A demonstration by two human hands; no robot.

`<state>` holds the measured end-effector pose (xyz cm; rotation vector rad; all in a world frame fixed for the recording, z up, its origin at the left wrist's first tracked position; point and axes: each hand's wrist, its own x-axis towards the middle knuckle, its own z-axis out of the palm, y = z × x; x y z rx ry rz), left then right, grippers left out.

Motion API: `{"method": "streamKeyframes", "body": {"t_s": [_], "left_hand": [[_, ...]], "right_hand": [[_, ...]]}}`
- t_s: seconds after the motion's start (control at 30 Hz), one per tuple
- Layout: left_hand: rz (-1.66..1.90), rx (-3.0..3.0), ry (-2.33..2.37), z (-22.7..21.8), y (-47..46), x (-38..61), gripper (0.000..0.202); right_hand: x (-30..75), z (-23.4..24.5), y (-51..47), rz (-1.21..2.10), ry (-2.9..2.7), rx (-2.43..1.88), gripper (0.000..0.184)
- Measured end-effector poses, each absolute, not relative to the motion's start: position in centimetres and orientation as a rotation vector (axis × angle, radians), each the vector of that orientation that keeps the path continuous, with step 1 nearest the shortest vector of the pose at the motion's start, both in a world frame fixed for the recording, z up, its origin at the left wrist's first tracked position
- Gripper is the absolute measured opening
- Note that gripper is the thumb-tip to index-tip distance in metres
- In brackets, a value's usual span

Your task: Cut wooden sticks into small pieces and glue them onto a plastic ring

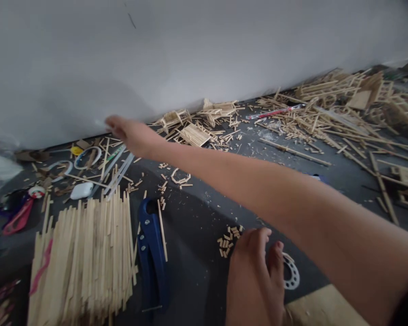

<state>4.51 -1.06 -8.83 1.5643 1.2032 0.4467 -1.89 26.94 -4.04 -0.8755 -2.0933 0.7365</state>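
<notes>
My right arm crosses the view from the lower right, and my right hand (127, 133) is stretched out to the far left, above the table near the wall. Its fingers look closed together; a faint whitish blur at their tips is too unclear to name. Low in the middle, my left hand (253, 271) rests with thumb and forefinger apart and nothing visible between them. Beside its thumb lies a white ring with holes (292, 274), partly covered. Several short cut wood pieces (228, 242) lie just beyond its knuckles.
Thin wooden sticks (85, 253) are bundled at lower left beside a blue cutter (151, 249). A white earbud case (81, 190) and rolls of tape (88, 157) lie behind. Small stick-built models (193, 134) stand by the wall (204, 50); a stick heap (340, 90) fills the right.
</notes>
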Motion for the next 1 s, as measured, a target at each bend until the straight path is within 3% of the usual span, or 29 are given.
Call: {"method": "streamKeyframes", "body": {"t_s": [0.2,0.27,0.33,0.43,0.6,0.77,0.9,1.0], "left_hand": [[0.490,1.619,1.383,-8.2,-0.9,5.5,0.026],[0.513,1.644,1.416,-8.0,-0.9,5.8,0.027],[0.546,1.670,1.455,-7.9,-1.0,6.2,0.028],[0.603,1.729,1.513,-7.9,-1.3,6.9,0.026],[0.753,1.889,1.553,-7.3,-2.2,8.7,0.024],[1.024,2.091,1.600,-5.2,-2.0,12.5,0.038],[0.850,2.203,1.338,-3.7,-0.8,16.6,0.050],[0.614,2.103,1.086,-3.6,0.0,18.7,0.043]], "right_hand": [[8.4,2.5,23.1,0.734,-1.495,-0.936,0.022],[12.8,3.5,20.4,0.760,-1.381,-0.907,0.033],[17.1,3.7,17.4,0.796,-1.293,-0.877,0.025],[23.0,2.8,12.9,0.830,-1.091,-0.758,0.013],[30.9,-0.5,5.8,0.820,-0.844,-0.868,0.011],[34.3,-3.9,0.8,0.894,-0.732,-0.865,0.011],[34.1,-5.0,-0.9,1.048,-0.742,-0.837,0.018],[33.7,-5.3,-1.3,1.144,-0.775,-0.860,0.025]]}}
